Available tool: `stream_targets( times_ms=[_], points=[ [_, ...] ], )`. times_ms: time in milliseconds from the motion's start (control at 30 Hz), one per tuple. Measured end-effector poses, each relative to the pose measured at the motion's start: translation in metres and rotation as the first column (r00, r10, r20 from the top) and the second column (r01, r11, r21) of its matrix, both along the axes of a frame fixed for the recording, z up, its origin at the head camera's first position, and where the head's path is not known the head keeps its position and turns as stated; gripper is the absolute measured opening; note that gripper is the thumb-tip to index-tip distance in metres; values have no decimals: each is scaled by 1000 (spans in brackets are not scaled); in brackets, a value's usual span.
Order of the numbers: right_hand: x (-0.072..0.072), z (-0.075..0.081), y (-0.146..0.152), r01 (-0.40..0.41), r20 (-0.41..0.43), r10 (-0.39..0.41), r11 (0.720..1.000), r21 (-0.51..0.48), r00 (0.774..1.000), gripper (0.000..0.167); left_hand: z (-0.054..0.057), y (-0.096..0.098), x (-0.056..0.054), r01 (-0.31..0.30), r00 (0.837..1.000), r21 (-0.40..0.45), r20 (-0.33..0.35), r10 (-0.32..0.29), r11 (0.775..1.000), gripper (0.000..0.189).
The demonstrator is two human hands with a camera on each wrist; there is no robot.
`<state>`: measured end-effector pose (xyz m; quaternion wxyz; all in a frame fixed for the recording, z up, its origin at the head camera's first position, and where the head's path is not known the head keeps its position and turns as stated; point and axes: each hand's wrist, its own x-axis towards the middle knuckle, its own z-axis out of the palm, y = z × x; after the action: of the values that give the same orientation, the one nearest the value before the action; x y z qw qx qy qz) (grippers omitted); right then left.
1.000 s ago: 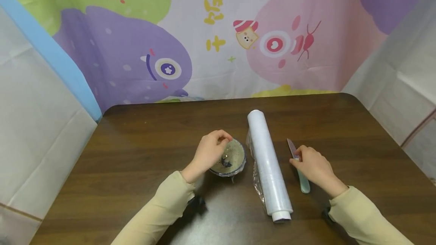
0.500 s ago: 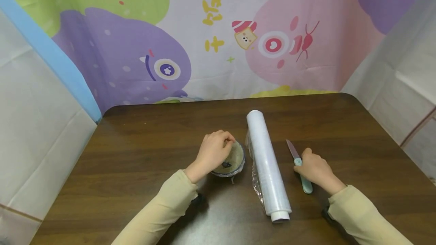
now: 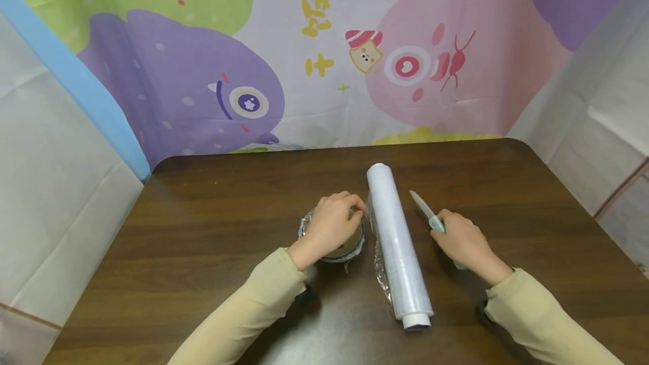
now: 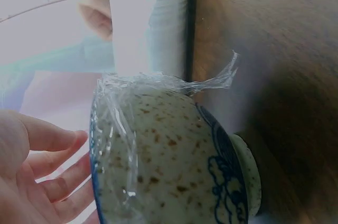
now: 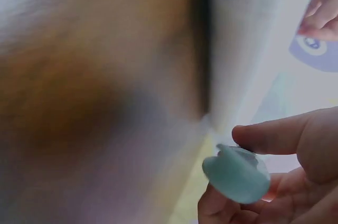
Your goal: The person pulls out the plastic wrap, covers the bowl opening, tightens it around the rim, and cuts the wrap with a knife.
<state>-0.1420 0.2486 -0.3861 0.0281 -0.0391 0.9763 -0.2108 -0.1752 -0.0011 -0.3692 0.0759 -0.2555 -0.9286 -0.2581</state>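
Observation:
A speckled bowl with blue patterning [image 4: 163, 150] has clear cling film over its mouth and bunched at its rim. Above it hovers my left hand [image 3: 334, 221], its fingers loosely bent and holding nothing. That hand hides much of the bowl in the head view. My right hand [image 3: 466, 241] grips the pale green handle of a knife [image 3: 425, 207], whose blade points up and to the left. In the right wrist view, the rounded handle end [image 5: 237, 176] shows between thumb and fingers. Between both hands lies a roll of cling film [image 3: 398, 241].
A loose edge of film [image 3: 382, 275] trails along the roll's left side on the brown wooden table [image 3: 213, 230]. Behind the table hangs a printed cartoon cloth [image 3: 324, 111]. Pale sheets stand at the left and right sides.
My left hand has moved right across the top of the bowl. The right hand has picked up the knife from the table; its blade has swung left.

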Motion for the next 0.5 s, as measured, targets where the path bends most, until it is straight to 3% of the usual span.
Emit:
stream_targets(
  times_ms=[133,267,367,500],
  points=[
    [-1,15,-13,-22,-52,21,1000,-10,998,24,2,3,0,-4,999,-18,-49,3,1000,12],
    [-2,25,-27,-43,-100,43,999,-1,994,22,3,2,1,-19,983,-28,-185,14,999,10],
    [-4,30,-39,-62,-127,63,998,13,990,18,4,1,0,-37,943,-36,-333,23,999,11],
    [-7,36,-52,-105,-161,112,993,51,981,14,4,-1,-2,-54,860,-54,-510,19,997,17]
  ],
)
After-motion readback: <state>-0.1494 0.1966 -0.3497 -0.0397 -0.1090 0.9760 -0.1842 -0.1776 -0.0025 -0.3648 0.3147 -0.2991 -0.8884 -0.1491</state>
